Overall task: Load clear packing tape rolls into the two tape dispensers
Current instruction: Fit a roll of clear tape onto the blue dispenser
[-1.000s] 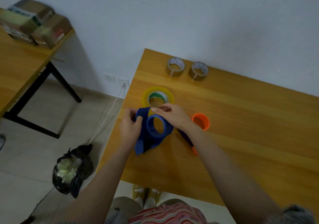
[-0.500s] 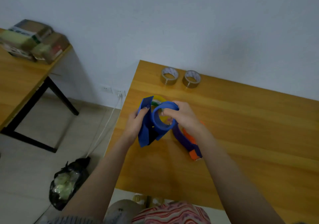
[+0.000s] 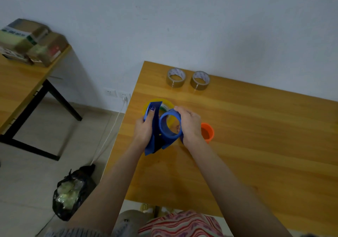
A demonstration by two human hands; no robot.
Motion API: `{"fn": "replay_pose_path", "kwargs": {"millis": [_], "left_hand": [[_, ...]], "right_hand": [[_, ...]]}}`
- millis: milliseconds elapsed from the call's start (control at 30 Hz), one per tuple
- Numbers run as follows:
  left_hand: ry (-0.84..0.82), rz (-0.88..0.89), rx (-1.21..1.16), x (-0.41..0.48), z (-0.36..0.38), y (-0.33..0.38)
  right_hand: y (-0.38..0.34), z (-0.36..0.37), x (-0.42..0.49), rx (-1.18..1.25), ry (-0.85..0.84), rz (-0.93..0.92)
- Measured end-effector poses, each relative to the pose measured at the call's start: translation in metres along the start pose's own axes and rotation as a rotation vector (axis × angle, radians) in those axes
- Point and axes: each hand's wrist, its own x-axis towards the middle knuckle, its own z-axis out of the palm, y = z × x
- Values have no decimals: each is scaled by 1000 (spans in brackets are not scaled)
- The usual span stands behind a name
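Observation:
I hold a blue tape dispenser [image 3: 157, 138] above the near left part of the wooden table [image 3: 256, 145]. My left hand [image 3: 144, 129] grips its flat blue side plate, thumb on top. My right hand [image 3: 189, 125] curls round the dispenser's blue ring hub [image 3: 169, 126]. A yellowish clear tape roll [image 3: 166, 104] lies flat on the table just behind the dispenser, mostly hidden by it. The second dispenser, purple with an orange hub [image 3: 207, 131], lies to the right, partly covered by my right hand.
Two brown tape rolls [image 3: 176, 77] [image 3: 200, 80] lie near the table's far edge by the wall. A second table with boxes [image 3: 31, 41] stands at left. A black bag [image 3: 72, 191] sits on the floor below the table's left edge.
Both hands lifted the blue dispenser off the table and turned it, so its ring hub faces me. The view shifted; the orange hub shows again beside my right hand.

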Motion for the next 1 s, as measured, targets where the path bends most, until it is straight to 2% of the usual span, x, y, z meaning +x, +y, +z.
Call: {"fn": "replay_pose_path", "kwargs": {"millis": [100,233,500,567,633,700,800,900,1000], "left_hand": [[87,-234,-318,13,-13,0],[94,-134,-347,8,-9,7],[11,-134,-322,-10,-8,-5],[53,-152,-280,-12,-19,-17],[121,-188,-252,-14,-31,-28],[195,-187,-215,-17,-44,-37],[230,-144,-169,-20,-57,-44],[277,-109,-138,-24,-63,-47],[313,-82,-100,-30,-64,-49]], "right_hand": [[-7,-8,1,148,29,26],[-10,-12,1,146,-17,43],[14,-15,16,296,-70,218],[25,-11,21,161,-122,251],[36,-5,29,-77,-178,225],[43,2,36,-362,-229,115],[44,11,47,-730,-224,-161],[43,23,66,-853,-153,-311],[38,38,90,-885,-124,-296]]}}
